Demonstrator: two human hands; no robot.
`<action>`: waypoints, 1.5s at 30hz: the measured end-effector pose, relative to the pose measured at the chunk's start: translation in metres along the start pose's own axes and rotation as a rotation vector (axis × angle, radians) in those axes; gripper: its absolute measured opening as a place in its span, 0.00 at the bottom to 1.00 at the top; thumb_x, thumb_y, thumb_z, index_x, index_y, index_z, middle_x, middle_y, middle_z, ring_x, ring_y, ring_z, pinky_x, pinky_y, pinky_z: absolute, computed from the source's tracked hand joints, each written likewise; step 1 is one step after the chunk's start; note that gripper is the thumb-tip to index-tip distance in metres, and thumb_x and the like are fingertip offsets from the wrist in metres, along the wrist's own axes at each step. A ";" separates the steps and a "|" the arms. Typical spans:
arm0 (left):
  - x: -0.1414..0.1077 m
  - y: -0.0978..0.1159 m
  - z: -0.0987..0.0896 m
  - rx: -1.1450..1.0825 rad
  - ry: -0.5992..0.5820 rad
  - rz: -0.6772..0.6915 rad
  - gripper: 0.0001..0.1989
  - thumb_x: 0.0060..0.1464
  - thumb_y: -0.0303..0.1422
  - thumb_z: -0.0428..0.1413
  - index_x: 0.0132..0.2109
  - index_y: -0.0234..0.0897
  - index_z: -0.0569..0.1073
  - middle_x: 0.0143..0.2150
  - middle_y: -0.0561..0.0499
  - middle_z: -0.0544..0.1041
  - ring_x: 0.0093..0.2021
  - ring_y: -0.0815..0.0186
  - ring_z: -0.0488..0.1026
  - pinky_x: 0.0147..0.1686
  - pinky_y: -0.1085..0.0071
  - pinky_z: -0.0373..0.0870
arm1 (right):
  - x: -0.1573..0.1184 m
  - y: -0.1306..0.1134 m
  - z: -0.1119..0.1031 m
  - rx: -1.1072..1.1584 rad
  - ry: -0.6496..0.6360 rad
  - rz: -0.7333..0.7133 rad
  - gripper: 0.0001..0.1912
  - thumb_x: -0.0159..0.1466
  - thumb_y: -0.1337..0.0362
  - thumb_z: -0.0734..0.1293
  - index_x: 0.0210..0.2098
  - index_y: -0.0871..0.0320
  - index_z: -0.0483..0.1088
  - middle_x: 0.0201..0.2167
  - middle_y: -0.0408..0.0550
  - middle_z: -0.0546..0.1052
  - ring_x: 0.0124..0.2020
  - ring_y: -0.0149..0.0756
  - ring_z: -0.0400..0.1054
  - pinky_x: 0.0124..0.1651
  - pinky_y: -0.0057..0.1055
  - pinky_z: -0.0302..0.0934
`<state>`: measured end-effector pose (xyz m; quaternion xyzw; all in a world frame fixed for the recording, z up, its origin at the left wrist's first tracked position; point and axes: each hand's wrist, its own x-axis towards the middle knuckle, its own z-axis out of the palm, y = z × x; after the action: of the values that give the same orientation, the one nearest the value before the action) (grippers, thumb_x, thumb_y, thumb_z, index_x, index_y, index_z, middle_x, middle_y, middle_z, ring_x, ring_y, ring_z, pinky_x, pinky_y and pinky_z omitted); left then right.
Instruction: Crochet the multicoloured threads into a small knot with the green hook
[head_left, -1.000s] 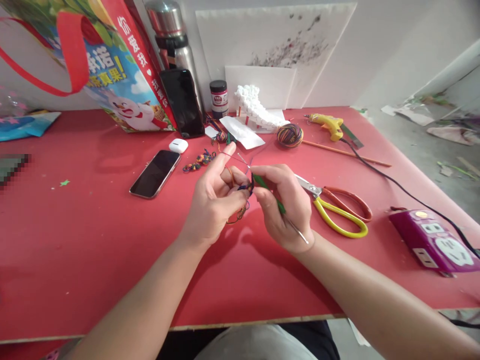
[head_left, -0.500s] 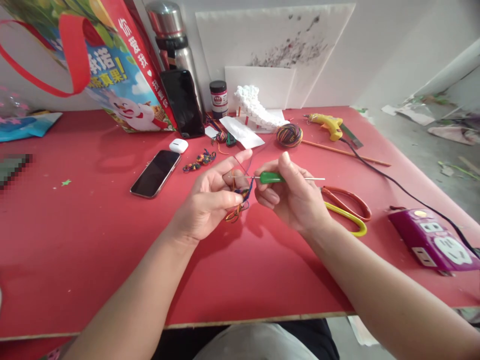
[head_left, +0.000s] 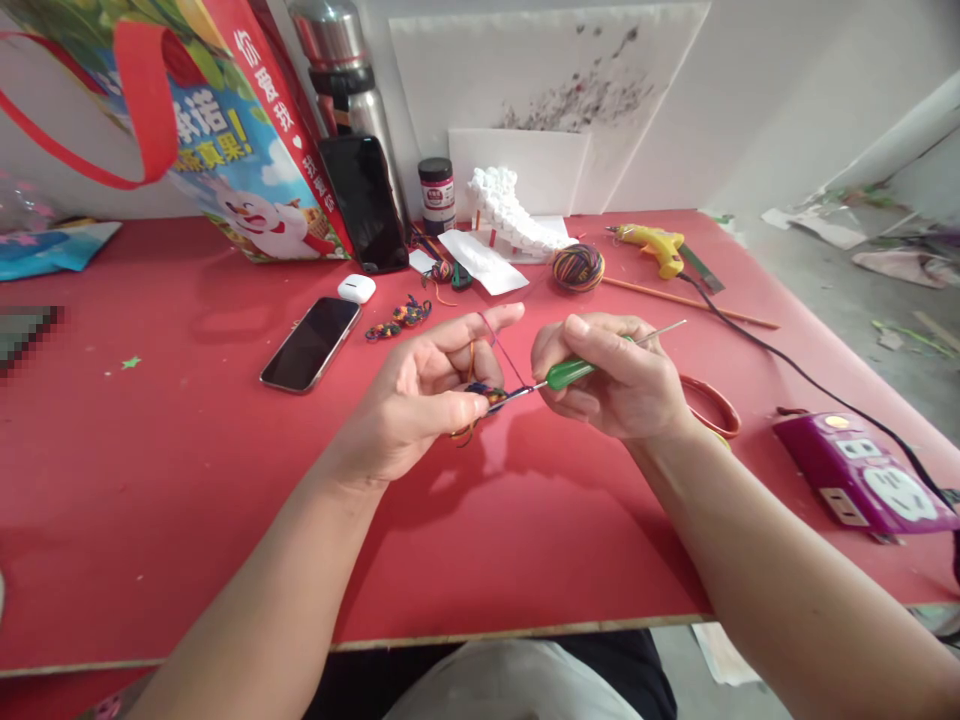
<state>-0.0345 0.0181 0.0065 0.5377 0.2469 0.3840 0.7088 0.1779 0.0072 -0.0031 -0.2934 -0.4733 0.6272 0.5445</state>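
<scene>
Between the thumb and fingers of my left hand [head_left: 420, 390] is a small multicoloured crochet piece [head_left: 491, 396], partly hidden by the fingers. Yarn loops around my raised left index finger and runs down to the hook. My right hand [head_left: 615, 375] grips the green handle of a crochet hook [head_left: 568, 374]. The hook's metal shaft points left into the crochet piece, with yarn on it; the thin rear end sticks out past my right hand. A ball of multicoloured yarn [head_left: 578, 268] lies on the table beyond my hands.
On the red table [head_left: 187, 480] lie a smartphone [head_left: 311, 345], an earbud case [head_left: 357, 289] and a finished-looking yarn strip [head_left: 400, 319]. Scissors [head_left: 711, 405] rest partly behind my right wrist. A yellow glue gun [head_left: 651, 248], its cord and a purple box [head_left: 862, 475] are at right.
My right hand has moved right and slightly down, tilting the hook so its tip points down-left into the crochet piece. My left hand stays nearly in place, index finger extended.
</scene>
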 end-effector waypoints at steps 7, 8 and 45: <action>-0.001 0.001 0.003 0.000 0.079 -0.001 0.32 0.49 0.29 0.67 0.63 0.38 0.80 0.32 0.55 0.73 0.29 0.70 0.67 0.27 0.70 0.61 | 0.001 0.001 0.003 0.012 0.057 -0.029 0.23 0.61 0.46 0.81 0.26 0.61 0.83 0.15 0.42 0.71 0.11 0.21 0.52 0.13 0.25 0.46; -0.001 0.000 0.003 0.001 0.093 0.000 0.33 0.48 0.29 0.67 0.63 0.38 0.80 0.32 0.54 0.73 0.29 0.70 0.67 0.27 0.70 0.62 | 0.000 0.002 0.004 0.005 0.076 -0.039 0.23 0.61 0.46 0.81 0.26 0.61 0.83 0.16 0.42 0.72 0.12 0.22 0.52 0.13 0.25 0.46; 0.000 0.000 0.013 0.260 0.316 0.104 0.30 0.48 0.22 0.67 0.60 0.41 0.82 0.33 0.54 0.75 0.30 0.69 0.66 0.28 0.70 0.64 | -0.005 0.003 0.000 -0.251 0.199 -0.167 0.22 0.66 0.44 0.78 0.26 0.54 0.79 0.21 0.44 0.74 0.17 0.29 0.60 0.20 0.33 0.55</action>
<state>-0.0244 0.0106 0.0101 0.5698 0.3742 0.4645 0.5653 0.1777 0.0022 -0.0067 -0.3791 -0.5145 0.4837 0.5980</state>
